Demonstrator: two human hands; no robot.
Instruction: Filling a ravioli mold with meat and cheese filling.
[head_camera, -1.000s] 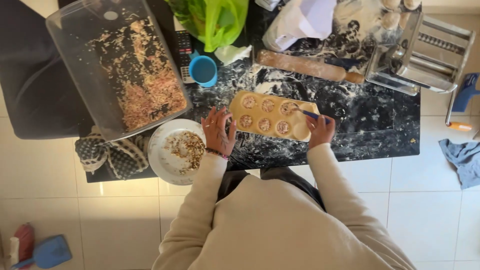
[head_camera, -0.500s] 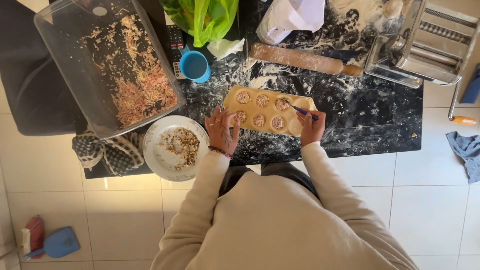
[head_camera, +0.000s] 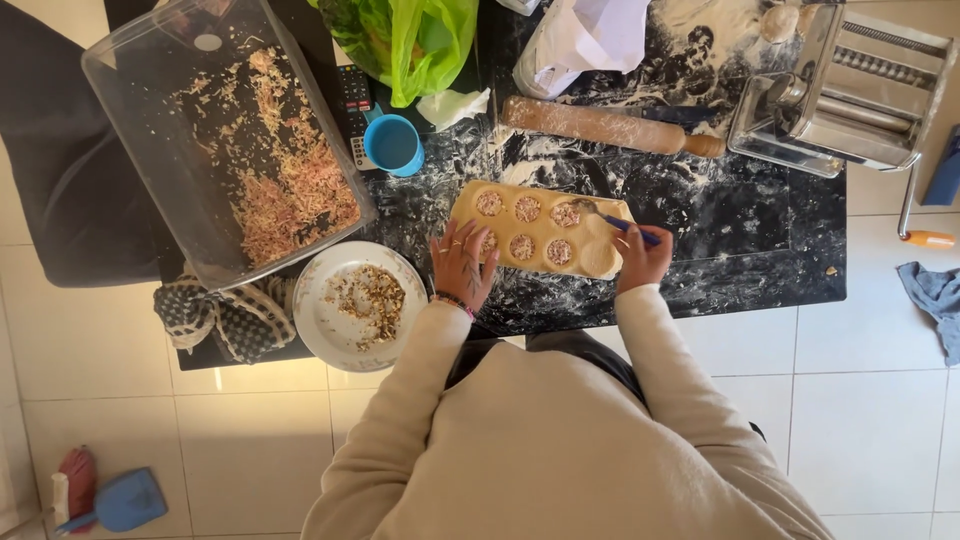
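Note:
A dough-lined ravioli mould (head_camera: 600, 222) lies on the floured black table (head_camera: 740, 250), several of its round wells holding minced filling. My left hand (head_camera: 462, 262) rests flat on the mould's near left corner, fingers spread. In my right hand (head_camera: 643, 256) is a spoon with a blue handle (head_camera: 612, 219), its bowl over a far right well. A white plate (head_camera: 340, 330) with a small heap of filling sits left of my left hand, at the table's near edge.
A large clear tub (head_camera: 130, 120) with filling scraps stands at the far left. A blue cup (head_camera: 393, 144), remote, green bag (head_camera: 410, 35), rolling pin (head_camera: 605, 126) and metal pasta machine (head_camera: 850, 90) line the back. A checked cloth (head_camera: 215, 315) hangs off the near left edge.
My right hand has brought the spoon over the mould's far right wells. My left hand stays on the mould's left corner. The head camera has shifted slightly.

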